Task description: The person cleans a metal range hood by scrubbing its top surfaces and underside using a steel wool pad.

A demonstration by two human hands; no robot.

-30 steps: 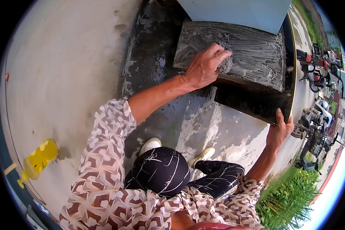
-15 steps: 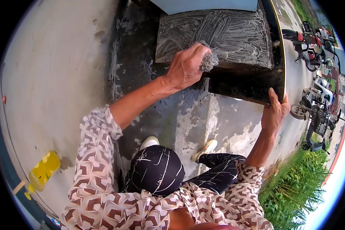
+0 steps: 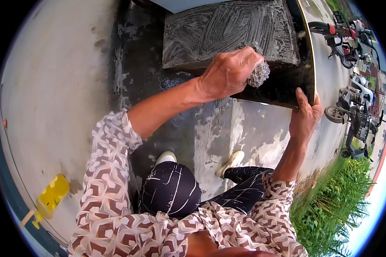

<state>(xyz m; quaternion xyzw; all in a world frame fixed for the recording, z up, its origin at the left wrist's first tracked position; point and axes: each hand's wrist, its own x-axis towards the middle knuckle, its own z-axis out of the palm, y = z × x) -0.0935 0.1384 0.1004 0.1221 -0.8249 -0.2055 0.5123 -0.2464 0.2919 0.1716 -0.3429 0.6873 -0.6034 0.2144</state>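
Moved since half a second ago: left hand point(image 3: 225, 76) and scrubber point(image 3: 259, 75), further right along the near edge of the box point(image 3: 227, 36); right hand point(image 3: 303, 118) keeps its corner. Whole view shifted a bit too.
Bottle point(image 3: 53, 195): yellow, far left, on pale concrete point(image 3: 51, 85), cap end toward lower left.
Left sleeve point(image 3: 109, 167): white-brown pattern, ends near elbow.
Wet floor point(image 3: 150, 128): dark, blotchy, left of and below box.
Pants point(image 3: 169, 190): black with white lines, bent knee, bottom middle; pale shoe point(image 3: 166, 157) just above.
Left fingers: curled closed around scrubber, no visible gap.
Box, soapy face: grey, swirled foam streaks, top middle; dark side below it.
Scrubber: silver mesh wad, pokes out right of left fist, by lower edge of soapy face; contact with box cannot tell.
Right fingers: pinched on box's lower right corner, thumb on dark inner side, others mostly hidden behind.
Plants point(image 3: 330, 205): green, lower right.
Motorbikes: red one point(image 3: 341, 38) upper right, grey-white one point(image 3: 354, 107) under it; both well apart from box.
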